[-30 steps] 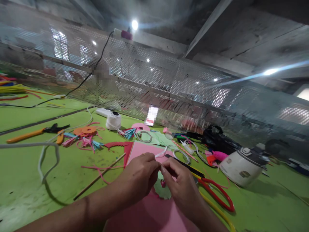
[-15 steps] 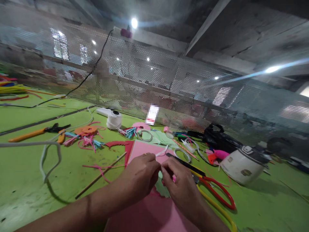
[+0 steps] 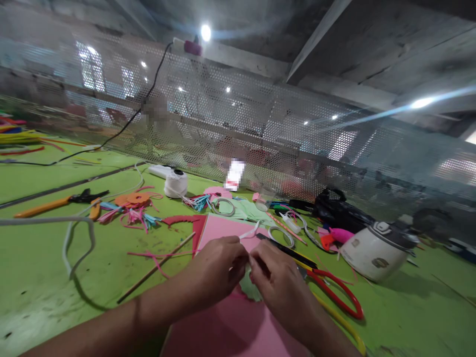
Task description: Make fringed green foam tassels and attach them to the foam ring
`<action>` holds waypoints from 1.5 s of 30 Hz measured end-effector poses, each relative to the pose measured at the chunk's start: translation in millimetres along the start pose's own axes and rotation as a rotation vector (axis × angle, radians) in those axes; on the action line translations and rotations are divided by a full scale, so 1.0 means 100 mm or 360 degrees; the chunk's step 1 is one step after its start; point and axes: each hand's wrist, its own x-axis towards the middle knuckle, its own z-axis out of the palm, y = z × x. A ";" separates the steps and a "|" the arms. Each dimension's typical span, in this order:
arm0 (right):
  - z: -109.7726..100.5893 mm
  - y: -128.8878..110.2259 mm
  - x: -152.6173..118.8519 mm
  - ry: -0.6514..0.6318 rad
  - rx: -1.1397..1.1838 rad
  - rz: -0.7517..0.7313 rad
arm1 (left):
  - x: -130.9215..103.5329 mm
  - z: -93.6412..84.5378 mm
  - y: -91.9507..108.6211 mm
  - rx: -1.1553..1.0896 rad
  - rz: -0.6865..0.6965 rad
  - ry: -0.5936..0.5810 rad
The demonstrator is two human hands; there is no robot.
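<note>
The green bench (image 3: 33, 292) stands before a mesh screen (image 3: 238, 124), and the room behind it is dim. In its middle, between our two hands and just under the fingertips, we see a piece of green paper (image 3: 250, 289), partly hidden, above a pink sheet (image 3: 223, 327). Our left hand (image 3: 219, 263) and our right hand (image 3: 278, 277) meet above it; in each, the fingers curl toward the thumb as for a pinch. How fully each grip is closed, and whether it has hold of the paper, we cannot tell, because the knuckles cover this place.

The paper looks thin, so we judge that a hard pull in opposite directions could tear or crease it. A loose pinch could let some small part slip away unseen. Just beyond the hands lies a white strip (image 3: 252, 230). Near the right hand are the scissors (image 3: 315, 272); if the wrist swings outward, it may knock them. At left, a stick (image 3: 156, 267) lies near our forearm, which could roll it.
</note>
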 end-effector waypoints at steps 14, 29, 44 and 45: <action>-0.06 0.02 0.01 0.0102 0.0276 -0.0044 | 0.05 -0.01 0.04 -0.0319 -0.0260 -0.0036; 0.01 0.06 0.05 0.0251 0.0212 -0.0038 | 0.05 0.06 -0.04 -0.0274 -0.0283 0.0054; 0.02 0.08 0.10 0.0112 0.1241 0.0464 | 0.08 0.02 0.04 -0.1496 -0.0776 0.0123; 0.02 0.07 0.10 0.0130 0.1257 0.0470 | 0.08 0.02 0.04 -0.1478 -0.0777 0.0132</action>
